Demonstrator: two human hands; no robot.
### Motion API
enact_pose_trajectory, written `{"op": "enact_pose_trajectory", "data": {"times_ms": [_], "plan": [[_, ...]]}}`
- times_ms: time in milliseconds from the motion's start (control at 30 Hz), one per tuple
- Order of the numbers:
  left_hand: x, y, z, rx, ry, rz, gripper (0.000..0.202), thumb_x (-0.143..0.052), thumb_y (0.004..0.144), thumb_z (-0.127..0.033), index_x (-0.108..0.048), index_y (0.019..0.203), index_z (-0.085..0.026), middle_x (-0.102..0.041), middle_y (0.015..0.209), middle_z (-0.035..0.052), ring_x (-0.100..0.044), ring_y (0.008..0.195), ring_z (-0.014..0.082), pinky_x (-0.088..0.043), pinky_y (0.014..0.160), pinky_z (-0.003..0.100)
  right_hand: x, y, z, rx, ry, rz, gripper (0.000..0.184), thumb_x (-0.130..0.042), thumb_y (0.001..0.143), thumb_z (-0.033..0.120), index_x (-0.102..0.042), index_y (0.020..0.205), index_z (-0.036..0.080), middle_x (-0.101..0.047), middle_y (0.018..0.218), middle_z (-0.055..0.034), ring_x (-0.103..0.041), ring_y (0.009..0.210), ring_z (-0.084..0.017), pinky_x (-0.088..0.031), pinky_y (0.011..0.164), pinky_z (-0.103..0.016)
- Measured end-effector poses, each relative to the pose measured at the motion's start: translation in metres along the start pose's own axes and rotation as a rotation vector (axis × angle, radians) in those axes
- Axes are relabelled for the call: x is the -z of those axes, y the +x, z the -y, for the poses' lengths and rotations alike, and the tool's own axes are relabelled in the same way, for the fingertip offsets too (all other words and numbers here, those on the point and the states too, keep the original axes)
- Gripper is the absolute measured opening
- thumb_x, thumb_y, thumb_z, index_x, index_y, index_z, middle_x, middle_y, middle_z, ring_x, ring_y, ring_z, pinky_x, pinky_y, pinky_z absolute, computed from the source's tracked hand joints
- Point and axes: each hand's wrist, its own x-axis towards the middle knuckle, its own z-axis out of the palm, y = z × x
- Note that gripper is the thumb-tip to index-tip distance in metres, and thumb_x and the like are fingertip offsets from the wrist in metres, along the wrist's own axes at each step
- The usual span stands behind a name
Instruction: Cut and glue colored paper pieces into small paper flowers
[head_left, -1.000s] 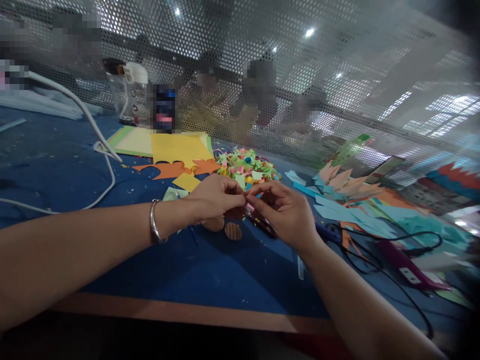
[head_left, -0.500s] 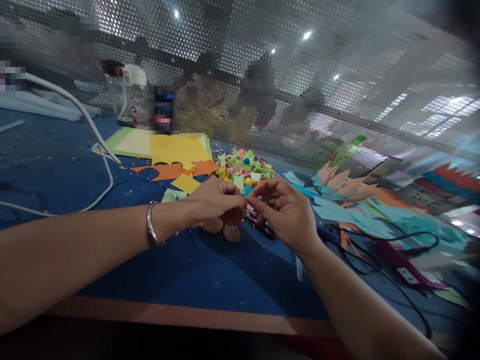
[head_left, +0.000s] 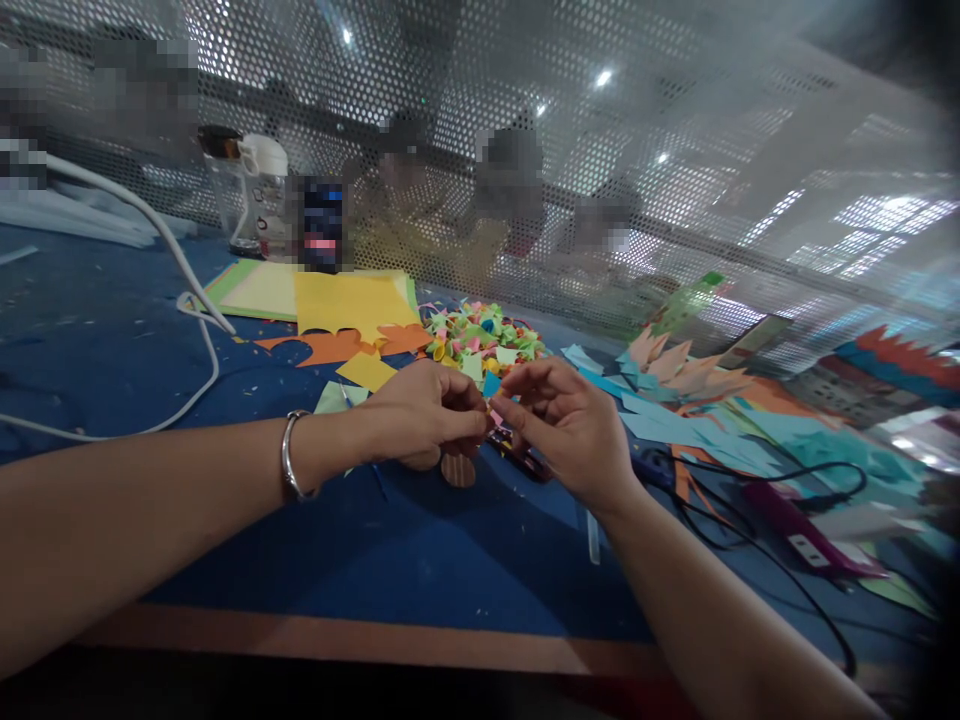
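Observation:
My left hand (head_left: 424, 415), with a silver bangle (head_left: 292, 470) on its wrist, and my right hand (head_left: 574, 425) meet fingertip to fingertip above the blue table (head_left: 360, 540). Both are pinched on a tiny paper piece (head_left: 491, 405) between them, too small to name. Just behind the fingers lies a heap of small folded coloured paper bits (head_left: 480, 340). A small brown ribbed disc (head_left: 457, 468) lies on the table under my left hand.
Yellow paper sheets (head_left: 349, 300) and orange cut-outs (head_left: 337, 345) lie at the back left, near a clear jug (head_left: 251, 195) and a white cable (head_left: 187, 300). Light blue and orange paper scraps (head_left: 697, 400) and black cables (head_left: 757, 500) crowd the right. A perforated screen (head_left: 525, 150) rises behind, with people beyond it.
The hands have stayed joined, shifting slightly as the fingers work the small piece. The view has drifted a little.

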Motion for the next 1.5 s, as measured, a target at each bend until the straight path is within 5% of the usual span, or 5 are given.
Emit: {"op": "enact_pose_trajectory", "data": {"times_ms": [600,767,933,1267,1500], "plan": [[0.002,-0.001,0.000,0.039,0.089,0.070,0.017,-0.063,0.079,-0.031,-0.065,0.071,-0.016,-0.070,0.065,0.0042,-0.068,0.060,0.0147,-0.051,0.056,0.024,0.002,0.000,0.004,-0.040,-0.002,0.040,0.020,-0.074,0.080,0.034,-0.060,0.084,0.020,-0.058,0.065,0.0052,-0.055,0.040,-0.007,-0.042,0.037,-0.021],[0.002,-0.001,0.000,-0.118,0.374,-0.125,0.018,-0.067,0.078,-0.034,-0.064,0.074,-0.017,-0.069,0.070,0.0034,-0.061,0.062,0.0127,-0.043,0.055,0.023,0.003,0.001,0.003,-0.042,-0.003,0.036,0.018,-0.072,0.081,0.032,-0.061,0.085,0.019,-0.061,0.070,0.0041,-0.055,0.039,-0.006,-0.042,0.036,-0.020],[-0.001,0.006,0.012,-0.254,0.081,-0.142,0.026,-0.071,0.074,-0.023,-0.052,0.092,-0.021,-0.069,0.078,0.0000,-0.066,0.074,0.0137,-0.048,0.066,0.025,0.001,0.001,0.002,-0.060,-0.003,0.056,0.020,-0.073,0.080,0.035,-0.061,0.086,0.019,-0.064,0.077,0.0019,-0.054,0.040,-0.005,-0.042,0.035,-0.020],[0.000,0.008,0.008,0.063,-0.158,-0.190,0.023,-0.074,0.070,-0.009,-0.060,0.087,-0.016,-0.065,0.065,-0.0016,-0.062,0.061,0.0108,-0.045,0.060,0.024,0.021,0.009,-0.007,-0.052,-0.089,-0.065,0.022,-0.075,0.079,0.038,-0.063,0.085,0.019,-0.064,0.070,0.0028,-0.055,0.042,-0.007,-0.043,0.039,-0.021],[0.001,0.008,0.004,0.049,-0.229,-0.365,0.016,-0.076,0.070,-0.005,-0.065,0.081,-0.012,-0.064,0.066,-0.0009,-0.059,0.062,0.0085,-0.046,0.062,0.023,0.055,0.022,-0.025,-0.165,-0.326,-0.037,0.028,-0.072,0.077,0.044,-0.062,0.083,0.019,-0.063,0.066,0.0009,-0.052,0.041,-0.009,-0.043,0.042,-0.023]]}}
